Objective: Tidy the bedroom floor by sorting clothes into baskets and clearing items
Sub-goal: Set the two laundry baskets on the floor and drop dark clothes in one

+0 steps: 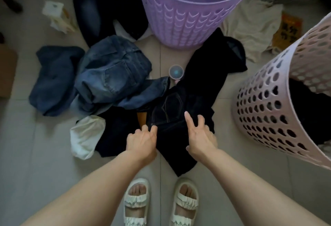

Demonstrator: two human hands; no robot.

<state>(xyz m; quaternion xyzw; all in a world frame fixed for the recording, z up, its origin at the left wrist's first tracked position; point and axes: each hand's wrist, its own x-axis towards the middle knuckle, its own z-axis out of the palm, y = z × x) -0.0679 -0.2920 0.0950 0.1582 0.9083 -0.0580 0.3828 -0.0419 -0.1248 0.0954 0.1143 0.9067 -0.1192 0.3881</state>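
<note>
Black jeans (189, 100) lie on the tiled floor just ahead of my feet, waistband toward me. My left hand (143, 141) hovers over the waistband with fingers curled and apart, holding nothing. My right hand (200, 134) is spread open over the same waistband, fingertips touching or just above the cloth. Crumpled blue jeans (111, 78) lie to the left. A purple basket (188, 14) stands at the back, with nothing visible inside. A pink basket (279, 103) on the right holds dark clothing.
A white garment (86, 136) lies near left. A navy cloth (55, 78) and dark jeans (93, 5) lie further left. A cream garment (254, 25) sits behind right. A small round fan (176, 72) rests by the black jeans. White sandals (161, 202) are on my feet.
</note>
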